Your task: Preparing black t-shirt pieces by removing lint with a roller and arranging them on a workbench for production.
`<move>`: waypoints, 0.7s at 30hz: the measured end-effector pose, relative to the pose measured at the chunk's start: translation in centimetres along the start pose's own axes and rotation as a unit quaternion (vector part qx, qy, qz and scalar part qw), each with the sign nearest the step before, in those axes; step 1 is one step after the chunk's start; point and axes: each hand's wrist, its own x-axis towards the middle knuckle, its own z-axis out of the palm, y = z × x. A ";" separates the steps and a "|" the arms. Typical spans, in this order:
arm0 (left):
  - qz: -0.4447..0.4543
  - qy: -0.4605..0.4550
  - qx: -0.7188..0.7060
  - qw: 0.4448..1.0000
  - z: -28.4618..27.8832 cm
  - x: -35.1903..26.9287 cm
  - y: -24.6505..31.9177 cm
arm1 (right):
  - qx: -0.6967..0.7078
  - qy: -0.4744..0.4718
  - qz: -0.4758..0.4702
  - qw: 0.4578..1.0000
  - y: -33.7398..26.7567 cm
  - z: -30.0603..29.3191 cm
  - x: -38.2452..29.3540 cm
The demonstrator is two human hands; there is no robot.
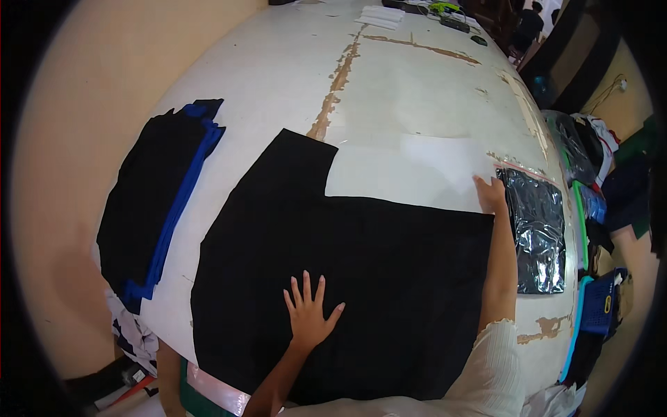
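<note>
Spread flat on the white table [396, 94] is a large piece of black fabric [396, 260], apparently a garment, with a notch at its far right corner. My left hand [311, 319] lies palm down on the fabric, fingers apart and holding nothing. My right hand [491, 194] is just beyond the fabric's far right corner, beside a clear plastic bag [539, 234] with dark folded cloth inside. Its fingers point away from me. A pale sheet-like area [437, 154] lies to its left; whether the fingers grip anything is unclear.
Along the wall at left lies a pile of black and blue garments [151, 203]. White rolls [383, 16] and a computer mouse [478, 40] sit at the far end. A blue basket [599, 305] stands beyond the right edge. A person [529, 26] is far off.
</note>
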 end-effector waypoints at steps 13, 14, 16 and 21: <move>0.021 0.044 -0.018 0.999 0.9 -0.5 -0.7 | -0.016 0.194 -0.346 0.918 -21.8 -16.4 -11.2; 0.010 0.031 -0.027 0.999 0.7 -0.4 -0.5 | -0.023 0.239 -0.415 0.878 -23.3 -18.5 -13.7; 0.014 -0.005 -0.081 0.997 0.0 -0.1 0.3 | 0.007 0.295 -0.280 0.913 -24.7 -23.1 -19.6; 0.076 -0.193 -0.332 0.920 -3.5 0.5 4.3 | 0.193 0.453 -0.297 0.818 -23.3 -32.0 -32.5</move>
